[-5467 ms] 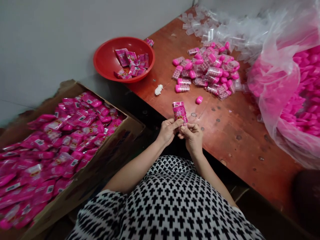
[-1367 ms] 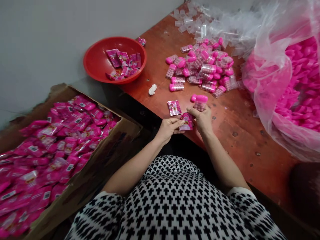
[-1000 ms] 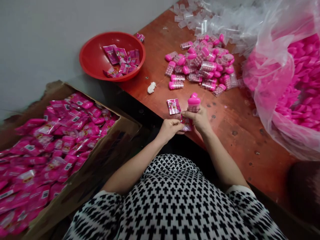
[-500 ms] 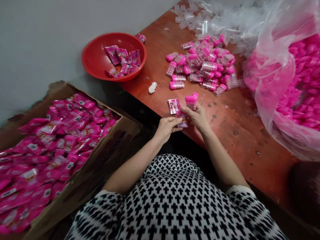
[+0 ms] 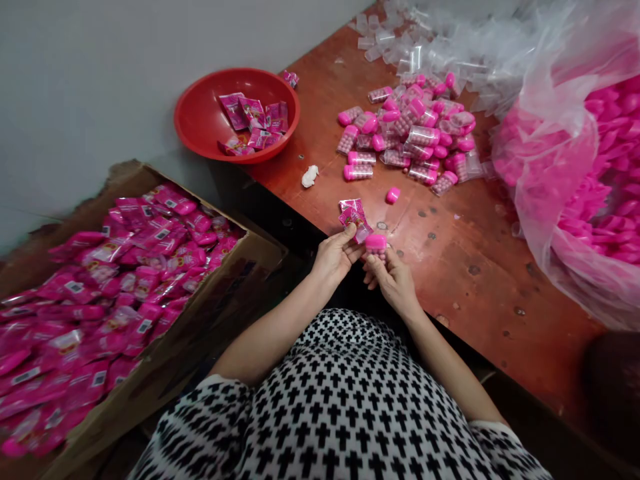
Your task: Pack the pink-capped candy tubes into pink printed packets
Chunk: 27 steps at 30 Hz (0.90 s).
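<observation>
Bench [image 5: 465,267] at right: loose bottles [image 5: 423,136] left unwrapped, far side; filled packs [image 5: 150,280] heaped in box [image 5: 215,297], left. Bottle [image 5: 376,243] gripped by right hand [image 5: 395,279] at near edge, outside packet [image 5: 356,220] pinched by left hand [image 5: 333,259].

That head-worn camera looks forward and down from close above, the counter [image 5: 475,293] slanting across the frame's right half.

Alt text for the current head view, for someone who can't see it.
A person's left hand holds a pink wrapper beside a pink-capped tube in the right hand, at the edge of a reddish table. Similar tubes lie heaped beyond; a red bowl and cardboard box at left hold pink packets.
</observation>
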Motion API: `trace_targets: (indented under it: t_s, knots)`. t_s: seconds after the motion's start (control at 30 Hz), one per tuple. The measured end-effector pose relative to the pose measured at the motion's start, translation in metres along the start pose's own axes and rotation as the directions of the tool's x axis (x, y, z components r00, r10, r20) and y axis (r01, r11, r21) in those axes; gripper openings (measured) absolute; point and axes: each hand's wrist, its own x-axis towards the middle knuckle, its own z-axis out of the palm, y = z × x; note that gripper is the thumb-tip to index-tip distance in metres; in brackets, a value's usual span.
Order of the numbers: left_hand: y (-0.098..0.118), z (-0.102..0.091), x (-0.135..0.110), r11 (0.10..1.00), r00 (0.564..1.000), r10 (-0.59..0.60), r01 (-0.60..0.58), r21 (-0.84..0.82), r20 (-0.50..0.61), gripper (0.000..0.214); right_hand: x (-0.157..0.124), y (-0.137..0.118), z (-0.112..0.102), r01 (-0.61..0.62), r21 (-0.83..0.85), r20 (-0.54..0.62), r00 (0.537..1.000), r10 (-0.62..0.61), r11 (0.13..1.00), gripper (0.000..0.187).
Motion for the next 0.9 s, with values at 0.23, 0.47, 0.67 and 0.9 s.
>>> trace_targets:
  t_s: [0.23, 0.47, 0.67, 0.9]
  knots:
    - [0.0, 0.007, -0.009, 0.988, 0.991, 0.048, -0.065, 0.142, 0.122, 0.025, 0.007, 0.002, 0.001, -0.04, 0.113, 0.102, 0.994, 0.029, 0.993, 0.032]
    - [0.006, 0.009, -0.008, 0.951, 0.954, 0.05, -0.135, 0.278, 0.295, 0.034, 0.011, 0.002, 0.003, -0.033, 0.212, 0.084, 0.996, 0.016, 0.977, 0.033]
    - [0.006, 0.007, -0.008, 0.894, 0.961, 0.039, -0.156, 0.419, 0.275, 0.031, 0.013, 0.004, 0.001, 0.034, 0.097, 0.043, 0.998, -0.038, 0.995, 0.031]
    - [0.008, 0.007, -0.007, 0.874, 0.963, 0.03, -0.156, 0.461, 0.268, 0.027, 0.018, 0.002, 0.001, -0.102, 0.312, 0.155, 0.986, 0.055, 0.945, 0.037]
